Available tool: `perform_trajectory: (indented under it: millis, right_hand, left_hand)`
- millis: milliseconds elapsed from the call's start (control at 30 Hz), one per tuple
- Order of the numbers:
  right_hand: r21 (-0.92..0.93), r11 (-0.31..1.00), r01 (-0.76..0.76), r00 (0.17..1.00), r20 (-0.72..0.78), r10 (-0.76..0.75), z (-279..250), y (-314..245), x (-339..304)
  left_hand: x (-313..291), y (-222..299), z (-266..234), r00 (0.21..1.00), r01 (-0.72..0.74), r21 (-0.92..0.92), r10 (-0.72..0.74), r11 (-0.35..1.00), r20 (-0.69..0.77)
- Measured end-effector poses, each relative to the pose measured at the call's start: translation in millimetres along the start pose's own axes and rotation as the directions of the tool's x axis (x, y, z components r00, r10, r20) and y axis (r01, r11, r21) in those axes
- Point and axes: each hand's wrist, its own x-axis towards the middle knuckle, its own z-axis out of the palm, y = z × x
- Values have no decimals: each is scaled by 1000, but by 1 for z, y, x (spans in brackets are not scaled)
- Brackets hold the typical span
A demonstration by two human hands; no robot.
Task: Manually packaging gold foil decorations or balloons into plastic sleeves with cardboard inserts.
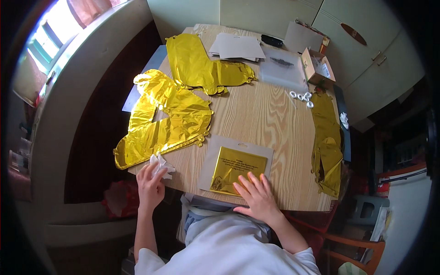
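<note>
While the right hand (256, 195) lies flat, fingers spread, its fingertips press the near corner of a folded gold foil square (238, 168) on a grey sheet (213, 149) at the table's (270, 119) near edge. Left hand (150, 183): fingers curled, pinching a crumpled white scrap (161, 163) at the table's near-left corner. Just beyond it, a deflated gold foil balloon (165, 121); another (201, 68) farther back; a third (327, 142) along the right edge. Small white rings (302, 97) near a cardboard box (316, 66).
</note>
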Motion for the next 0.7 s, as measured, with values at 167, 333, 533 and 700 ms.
perform_trajectory:
  millis: [167,333,533,700]
  right_hand:
    - [-7,1000,-29,1000,-8,29,0,11,-10]
    - [34,999,-5,999,-32,7,-2,15,-17]
    - [12,999,46,995,-85,-45,1,19,-17]
    - [-19,997,72,979,-189,-74,0,26,-16]
  left_hand:
    - [-5,21,-15,972,73,-87,-90,994,-218]
    - [7,60,-15,991,-121,-208,107,971,-79]
    - [32,87,23,873,-357,-327,437,875,215]
    - [39,87,34,839,-365,-362,472,858,272]
